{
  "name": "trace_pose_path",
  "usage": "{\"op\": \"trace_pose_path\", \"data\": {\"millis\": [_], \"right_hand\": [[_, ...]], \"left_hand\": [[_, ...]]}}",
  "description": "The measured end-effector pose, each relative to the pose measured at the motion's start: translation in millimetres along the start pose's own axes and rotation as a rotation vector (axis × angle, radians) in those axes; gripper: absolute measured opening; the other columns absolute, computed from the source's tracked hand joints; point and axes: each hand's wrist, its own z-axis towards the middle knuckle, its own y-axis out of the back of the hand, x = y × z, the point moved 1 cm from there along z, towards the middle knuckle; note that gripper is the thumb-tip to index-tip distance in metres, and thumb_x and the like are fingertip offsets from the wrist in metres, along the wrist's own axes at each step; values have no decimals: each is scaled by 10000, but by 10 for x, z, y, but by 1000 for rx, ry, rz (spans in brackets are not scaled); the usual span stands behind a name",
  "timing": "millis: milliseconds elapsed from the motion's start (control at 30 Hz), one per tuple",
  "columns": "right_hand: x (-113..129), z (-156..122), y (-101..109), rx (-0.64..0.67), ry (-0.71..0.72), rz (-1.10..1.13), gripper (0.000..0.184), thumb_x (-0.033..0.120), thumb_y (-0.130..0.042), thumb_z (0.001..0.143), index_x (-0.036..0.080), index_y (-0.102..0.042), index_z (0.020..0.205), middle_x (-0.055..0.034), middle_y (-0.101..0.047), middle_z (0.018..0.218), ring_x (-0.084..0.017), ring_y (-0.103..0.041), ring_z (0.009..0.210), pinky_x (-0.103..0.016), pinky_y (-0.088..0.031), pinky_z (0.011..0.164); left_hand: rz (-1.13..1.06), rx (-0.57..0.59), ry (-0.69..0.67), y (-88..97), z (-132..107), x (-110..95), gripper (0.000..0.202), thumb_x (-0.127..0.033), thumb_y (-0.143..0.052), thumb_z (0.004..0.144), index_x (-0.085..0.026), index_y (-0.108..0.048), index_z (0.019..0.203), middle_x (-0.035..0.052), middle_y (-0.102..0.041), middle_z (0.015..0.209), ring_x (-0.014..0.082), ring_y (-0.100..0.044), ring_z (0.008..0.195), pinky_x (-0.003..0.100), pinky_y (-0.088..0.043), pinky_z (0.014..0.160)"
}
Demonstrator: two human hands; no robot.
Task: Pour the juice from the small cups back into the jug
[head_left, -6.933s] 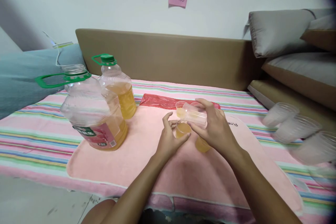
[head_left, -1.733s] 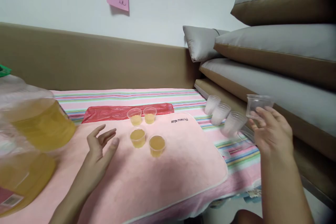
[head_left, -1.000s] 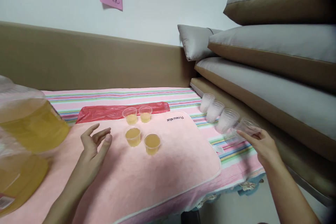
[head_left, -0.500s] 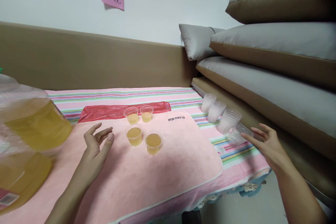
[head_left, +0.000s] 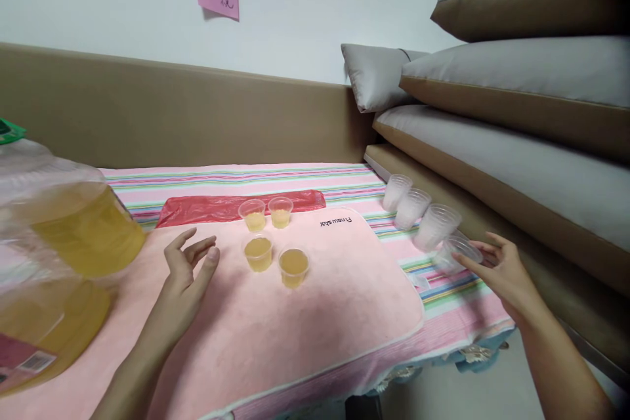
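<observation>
My left hand (head_left: 189, 272) hovers over the pink towel (head_left: 344, 315), fingers loosely curled and apart, holding nothing. It is between the big clear containers of yellow liquid (head_left: 91, 236) and several small clear plastic cups holding yellow liquid, the nearest being a filled cup (head_left: 294, 268). At the right, my right hand (head_left: 499, 269) is at the nearest clear plastic cup (head_left: 450, 256), which leans in a row with other stacked cups (head_left: 438, 226). Its thumb overlaps the cup's near side and the other fingers are by the rim. A firm grip does not show.
A crumpled red plastic bag (head_left: 207, 208) lies behind the filled cups. Beyond the row of cups rises a stack of grey-and-brown cushions (head_left: 492, 138). A striped cloth (head_left: 236, 174) covers the surface, whose front edge is at the lower right. A brown backrest (head_left: 221, 111) runs along the wall.
The view has swung slightly left. My right hand has edged in closer to the nearest clear cup, its thumb now further over it. My left hand has barely moved.
</observation>
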Motion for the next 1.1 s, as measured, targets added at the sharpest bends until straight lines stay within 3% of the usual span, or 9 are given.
{"op": "trace_pose_path", "data": {"millis": [167,233,333,400,533,667,767,933,1100], "right_hand": [[47,-26,73,-24,27,-64,1159,498,-1005,325,280,-482,1336,-174,-629,1392,-452,-549,1492,-606,-407,1279],[161,-73,111,-122,139,-83,1036,635,-975,445,273,-568,1326,-157,-655,1344,-441,-603,1424,-653,-444,1235],[432,-238,66,-312,416,31,750,785,-849,656,259,-698,1168,-99,-696,1060,-372,-733,1097,-676,-523,1130],[610,-382,-91,-259,508,86,595,741,-804,796,276,-730,1159,-103,-712,1020,-314,-737,964,-610,-573,1061],[835,-595,-699,57,560,37,450,675,-754,891,264,-748,1075,-84,-744,959,-260,-708,854,-521,-608,948],[949,-689,-1543,432,563,15,490,621,-771,890,252,-736,1209,-88,-794,1063,-260,-755,945,-492,-629,960],[1021,-741,-2176,685,498,34,594,603,-851,820,255,-700,1277,-133,-780,1295,-324,-761,1154,-559,-619,1035],[1066,-756,-2965,903,384,52,904,485,-998,646,247,-635,1438,-187,-664,1533,-399,-622,1467,-632,-476,1242],[1043,-744,-3392,970,358,82,908,429,-1033,602,240,-646,1401,-185,-675,1529,-389,-625,1468,-626,-465,1263]], "left_hand": [[3,-2,3,9,-19,-39,774,-768,-581,1025,-301,-301,1576,200,-595,1505,365,-549,1494,689,-415,1240],[0,-3,3,9,-32,-60,773,-771,-577,1024,-300,-303,1573,200,-587,1515,358,-543,1501,679,-420,1241],[-6,-16,17,4,-39,-109,752,-768,-555,1033,-292,-315,1564,198,-584,1525,346,-540,1502,667,-416,1248],[-9,-38,24,-10,-15,-154,705,-750,-544,1043,-275,-364,1532,199,-590,1519,348,-552,1485,666,-410,1251],[-23,-81,-10,-85,170,-201,570,-679,-598,1016,-240,-505,1367,191,-626,1463,353,-594,1422,630,-418,1247],[-60,-55,11,-186,496,-74,557,-600,-716,930,-245,-513,1308,192,-623,1470,351,-639,1371,581,-474,1191],[-108,43,54,-237,715,77,669,-561,-818,874,-253,-492,1371,213,-590,1530,372,-591,1442,592,-450,1205],[-203,245,72,-288,970,243,963,-503,-958,749,-222,-421,1497,270,-548,1584,407,-491,1549,631,-379,1267],[-277,344,41,-399,1138,308,1095,-415,-1022,717,-285,-370,1587,231,-521,1618,381,-469,1576,612,-360,1291]]}}
